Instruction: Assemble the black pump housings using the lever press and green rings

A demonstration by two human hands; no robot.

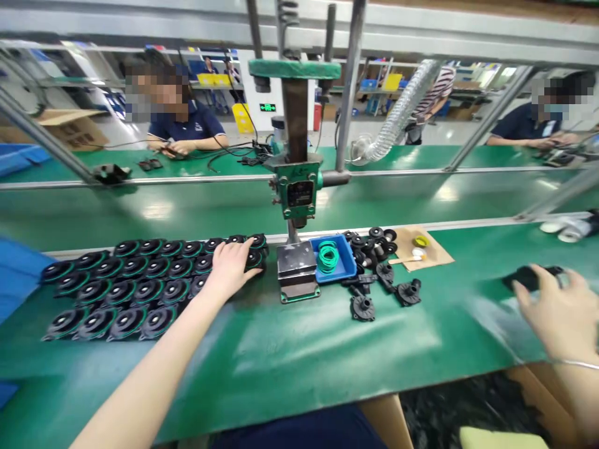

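Several rows of black round plastic housings (133, 321) with green rings stand on the left of the green bench. My left hand (229, 268) reaches over their back right corner, thumb and forefinger stretched apart beside a housing (254, 257). Whether the fingertips touch it is unclear. On the far right, my right hand (564, 312) has its fingers curled round a black plastic part (524, 278), partly hidden and blurred. Between my hands, a green press (297, 190) stands above a metal block (296, 259).
A blue tray (350, 268) holds green rings. Right of it lie loose black covers (363, 307), small black wheel-shaped parts (375, 232) and cardboard (437, 249) with a yellow-rimmed lid. A carton (386, 419) of black parts is below the bench edge. Co-workers sit across the bench.
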